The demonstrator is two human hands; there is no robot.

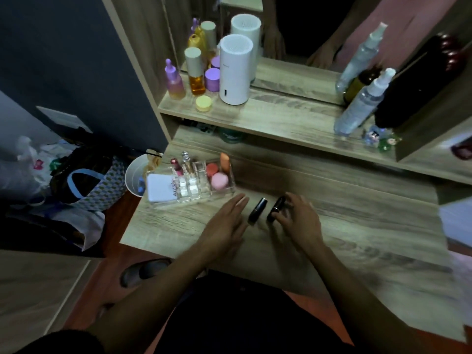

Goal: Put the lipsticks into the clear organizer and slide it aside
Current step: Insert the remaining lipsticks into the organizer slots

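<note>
Right hand (297,221) fingers pinch one lipstick (276,208) on the surface; left hand (227,221) flat, fingers spread — pickup starting, lift toward organizer (201,185) at left edge next.

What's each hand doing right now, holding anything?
Left hand: open, flat on the table, holding nothing.
Right hand: fingers closing around the right lipstick; a firm grip cannot be told.

A dressing table in a bedroom at home.

I sit at a wood-grain vanity (332,226) with a mirror (293,34) above its raised shelf (268,116). Skincare bottles (196,72), spray bottles (362,103) and a white cylinder (235,70) line the shelf, and a clear organizer (194,182) holds makeup. Bags (89,185) and a small bin (138,175) crowd the floor beside me.
</note>
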